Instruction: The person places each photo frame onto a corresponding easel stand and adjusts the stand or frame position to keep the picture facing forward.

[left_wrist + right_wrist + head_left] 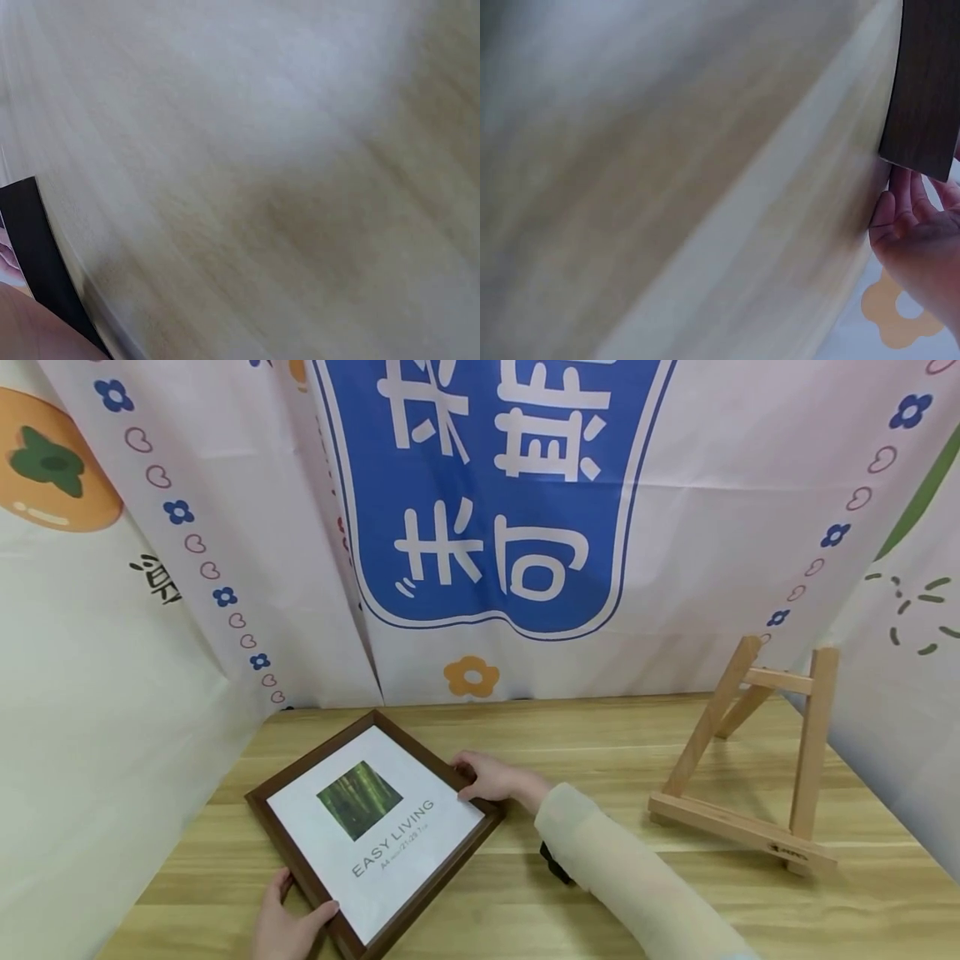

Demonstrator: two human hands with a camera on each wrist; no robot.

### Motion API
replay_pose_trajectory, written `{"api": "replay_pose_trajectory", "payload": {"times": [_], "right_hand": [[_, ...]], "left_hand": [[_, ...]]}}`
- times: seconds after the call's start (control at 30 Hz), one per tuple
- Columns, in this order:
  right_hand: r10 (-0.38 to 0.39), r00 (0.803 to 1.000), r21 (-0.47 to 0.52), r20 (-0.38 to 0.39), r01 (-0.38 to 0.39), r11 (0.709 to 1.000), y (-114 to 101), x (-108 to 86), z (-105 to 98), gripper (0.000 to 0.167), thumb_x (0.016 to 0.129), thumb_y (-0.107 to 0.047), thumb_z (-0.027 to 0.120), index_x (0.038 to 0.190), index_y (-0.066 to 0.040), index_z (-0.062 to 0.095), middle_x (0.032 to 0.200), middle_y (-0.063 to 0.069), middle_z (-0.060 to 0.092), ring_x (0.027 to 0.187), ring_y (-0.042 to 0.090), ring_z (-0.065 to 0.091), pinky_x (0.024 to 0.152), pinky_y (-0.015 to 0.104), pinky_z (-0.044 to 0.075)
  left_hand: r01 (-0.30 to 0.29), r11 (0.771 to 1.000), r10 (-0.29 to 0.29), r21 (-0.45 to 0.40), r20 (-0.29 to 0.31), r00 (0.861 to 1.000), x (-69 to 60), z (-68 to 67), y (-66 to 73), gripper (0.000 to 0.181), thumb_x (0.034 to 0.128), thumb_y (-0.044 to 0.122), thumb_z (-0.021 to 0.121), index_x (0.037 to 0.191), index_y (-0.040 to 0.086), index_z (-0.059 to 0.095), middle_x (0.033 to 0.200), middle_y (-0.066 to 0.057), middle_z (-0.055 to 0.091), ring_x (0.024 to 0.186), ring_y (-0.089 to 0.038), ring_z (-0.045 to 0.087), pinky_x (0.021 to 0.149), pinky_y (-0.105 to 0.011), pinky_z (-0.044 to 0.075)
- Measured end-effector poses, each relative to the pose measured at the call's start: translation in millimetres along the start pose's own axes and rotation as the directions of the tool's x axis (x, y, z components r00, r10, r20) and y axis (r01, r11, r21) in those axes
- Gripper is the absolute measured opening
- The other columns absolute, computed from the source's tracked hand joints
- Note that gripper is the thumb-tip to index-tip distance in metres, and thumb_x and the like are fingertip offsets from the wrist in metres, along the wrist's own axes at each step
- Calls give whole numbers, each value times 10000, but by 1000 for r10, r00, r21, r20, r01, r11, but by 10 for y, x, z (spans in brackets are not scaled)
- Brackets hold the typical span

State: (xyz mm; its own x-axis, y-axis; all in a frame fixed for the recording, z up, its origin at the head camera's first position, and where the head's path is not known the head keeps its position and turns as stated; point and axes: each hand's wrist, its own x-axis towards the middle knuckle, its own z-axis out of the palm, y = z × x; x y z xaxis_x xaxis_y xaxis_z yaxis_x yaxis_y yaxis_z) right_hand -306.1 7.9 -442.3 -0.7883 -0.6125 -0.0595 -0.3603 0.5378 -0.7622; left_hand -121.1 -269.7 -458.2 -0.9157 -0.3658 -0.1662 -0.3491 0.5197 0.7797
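A brown picture frame [310,754] lies turned at an angle on the left half of the table, its white sheet [405,860] showing a green forest picture and "EASY LIVING". My left hand [288,922] grips its lower left side, thumb over the border. On the opposite side my right hand [491,779] grips the border near the right corner, fingers at the outer edge. The left wrist view shows the dark border [45,262] beside part of the left hand [37,330]. In the right wrist view, curled fingers of the right hand [922,240] meet the border [926,82].
A wooden easel [806,752] stands upright on the right side of the wood-grain table [600,752]. A small black object [555,863] is partly hidden by the right sleeve [622,868]. Printed cloth [690,627] hangs behind and at both sides.
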Motion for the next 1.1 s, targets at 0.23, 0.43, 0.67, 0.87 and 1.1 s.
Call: {"api": "replay_pose_trajectory", "payload": {"times": [0.23,0.43,0.67,0.87,1.1], "right_hand": [[11,1000,31,13,-12,999,-30,-28,0,454,842,1,722,1256,-15,536,1142,86,590,1076,235,541,950,362,451],[-29,1000,88,7,29,996,-79,-51,19,381,830,61,697,1178,19,547,1078,105,604,1021,251,562,905,339,474],[-16,999,143,-43,22,989,-124,-72,-23,374,849,71,660,1201,21,545,1181,157,566,1139,331,540,990,417,442],[-58,996,145,-75,68,987,-183,-118,-108,367,877,48,645,1225,-4,541,1234,157,536,1095,310,560,930,398,483],[-137,981,231,-136,166,959,-275,-209,-328,401,886,104,592,1267,29,491,1265,193,493,904,271,625,745,320,554]], "left_hand": [[-8,997,7,-81,-15,1000,6,-1,-69,960,760,35,735,1421,-229,91,1402,-465,211,1332,-560,171,1119,-582,161],[-13,993,11,-119,-19,1000,25,-22,-125,968,761,0,727,1434,-216,66,1427,-456,185,1341,-560,165,1127,-572,166],[29,963,-29,-267,4,1000,40,-2,-90,1026,782,-64,719,1473,-143,-37,1494,-410,60,1361,-547,129,1099,-591,203],[2,946,-5,-325,-9,1000,-46,-11,-5,1045,790,-87,696,1496,-77,-75,1535,-347,-47,1339,-585,132,1052,-623,248],[-73,896,38,-437,-88,995,-138,-29,236,1022,798,-127,677,1547,30,1,1601,-186,-50,1378,-508,174,782,-136,483]]}}
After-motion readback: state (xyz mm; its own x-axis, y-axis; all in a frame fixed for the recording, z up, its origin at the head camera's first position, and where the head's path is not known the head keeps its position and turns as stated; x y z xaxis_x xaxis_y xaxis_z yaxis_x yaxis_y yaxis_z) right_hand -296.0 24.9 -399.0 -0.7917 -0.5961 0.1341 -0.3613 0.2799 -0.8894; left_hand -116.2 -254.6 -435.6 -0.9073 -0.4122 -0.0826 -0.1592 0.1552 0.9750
